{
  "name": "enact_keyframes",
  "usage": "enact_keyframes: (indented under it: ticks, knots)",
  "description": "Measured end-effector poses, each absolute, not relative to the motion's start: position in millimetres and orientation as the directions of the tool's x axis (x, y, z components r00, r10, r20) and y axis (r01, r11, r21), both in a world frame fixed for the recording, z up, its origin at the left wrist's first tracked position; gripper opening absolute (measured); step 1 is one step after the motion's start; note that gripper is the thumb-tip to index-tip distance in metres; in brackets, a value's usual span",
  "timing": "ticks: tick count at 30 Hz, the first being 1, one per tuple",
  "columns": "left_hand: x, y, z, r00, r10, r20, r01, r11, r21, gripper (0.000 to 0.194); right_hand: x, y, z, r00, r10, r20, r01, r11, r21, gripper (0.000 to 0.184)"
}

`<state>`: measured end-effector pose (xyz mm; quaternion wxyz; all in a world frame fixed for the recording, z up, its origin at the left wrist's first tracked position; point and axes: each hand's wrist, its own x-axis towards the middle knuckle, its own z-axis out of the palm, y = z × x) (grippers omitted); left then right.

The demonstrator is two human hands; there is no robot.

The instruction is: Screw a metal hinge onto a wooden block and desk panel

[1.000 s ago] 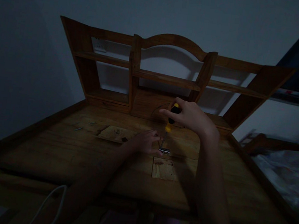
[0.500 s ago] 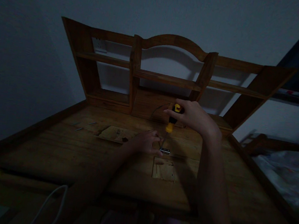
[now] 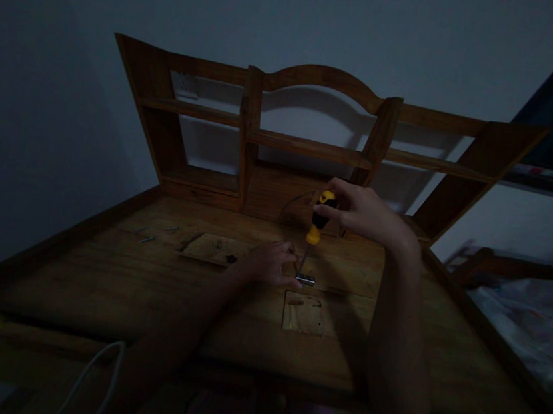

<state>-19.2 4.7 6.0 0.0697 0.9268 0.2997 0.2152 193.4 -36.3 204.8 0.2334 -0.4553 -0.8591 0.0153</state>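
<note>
My right hand (image 3: 354, 206) grips the yellow and black handle of a screwdriver (image 3: 320, 216) from above. Its shaft slants down, and the tip meets the left end of a small shiny metal piece (image 3: 305, 280) on the desk. My left hand (image 3: 274, 262) rests beside that piece, its fingers curled and its thumb against the left end; the exact contact is hard to see in the dim light. Just in front lies a small square wooden piece (image 3: 304, 313). Behind my left hand is a longer rough-edged wooden strip (image 3: 211, 247) with a dark hole.
Several thin metal pins or screws (image 3: 147, 239) lie at the left of the desktop (image 3: 111, 274). A wooden shelf unit (image 3: 309, 147) stands along the back. A white cable (image 3: 102, 353) hangs at the front left edge. Plastic-covered items (image 3: 529, 319) are at the right.
My right hand has shifted slightly up and right and turned around the screwdriver handle, its fingers placed differently. The handle has rotated a little. My left hand and the metal piece stay in place.
</note>
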Motion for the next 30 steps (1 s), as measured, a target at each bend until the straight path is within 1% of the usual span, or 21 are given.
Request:
enact_keyframes:
  ticks: [3,5,7,9,11,13,15,18,20,21,24,26,28,30]
  knots:
    - [-18.9,4.2,6.6,0.725,0.589,0.358,0.528,-0.808,0.26,0.069,188.4,-35.8,202.7,-0.418,0.797,0.437,0.833,0.528,-0.164,0.033]
    - [-18.8,3.6,7.3,0.728,0.587,0.355,0.529,-0.81,0.253,0.069,186.7,-36.9,202.8,-0.421,0.796,0.434,0.837,0.526,-0.152,0.035]
    - [-18.9,3.1,7.9,0.726,0.591,0.352,0.537,-0.807,0.246,0.068,186.2,-39.0,204.3,-0.458,0.792,0.403,0.809,0.56,-0.181,0.031]
    - [-19.0,2.7,8.2,0.721,0.598,0.35,0.547,-0.801,0.242,0.068,186.3,-40.8,206.2,-0.503,0.78,0.372,0.762,0.604,-0.235,0.022]
    - [-19.2,2.3,8.5,0.719,0.601,0.348,0.55,-0.799,0.242,0.068,186.4,-41.5,207.2,-0.533,0.767,0.357,0.723,0.633,-0.279,0.023]
    - [-19.4,2.0,9.0,0.722,0.598,0.347,0.547,-0.801,0.243,0.069,185.9,-40.5,206.5,-0.538,0.765,0.353,0.715,0.636,-0.289,0.024]
    - [-19.6,1.7,9.4,0.726,0.594,0.348,0.542,-0.805,0.242,0.069,184.7,-38.9,204.7,-0.509,0.778,0.368,0.748,0.611,-0.258,0.024]
    - [-19.7,1.6,9.2,0.728,0.587,0.355,0.539,-0.809,0.233,0.07,182.9,-38.1,202.9,-0.435,0.806,0.401,0.825,0.535,-0.181,0.035]
    - [-19.6,1.8,8.6,0.727,0.588,0.355,0.541,-0.809,0.232,0.071,182.8,-39.5,204.1,-0.416,0.818,0.397,0.843,0.51,-0.169,0.038]
    - [-19.6,2.0,8.3,0.726,0.589,0.353,0.541,-0.808,0.235,0.071,183.3,-40.6,205.3,-0.423,0.82,0.386,0.836,0.518,-0.182,0.036]
    - [-19.3,2.5,7.9,0.727,0.589,0.353,0.535,-0.808,0.246,0.069,186.6,-43.0,209.9,-0.483,0.805,0.343,0.774,0.576,-0.263,0.022]
    - [-19.3,2.8,8.0,0.729,0.582,0.361,0.524,-0.813,0.253,0.067,188.7,-43.2,211.8,-0.513,0.793,0.327,0.739,0.602,-0.301,0.02]
    - [-19.4,3.1,8.1,0.73,0.574,0.37,0.513,-0.819,0.256,0.066,188.9,-42.4,211.7,-0.515,0.792,0.328,0.737,0.605,-0.302,0.021]
    - [-19.8,3.5,8.0,0.733,0.569,0.372,0.508,-0.822,0.256,0.066,186.8,-41.0,209.4,-0.493,0.792,0.361,0.764,0.592,-0.256,0.023]
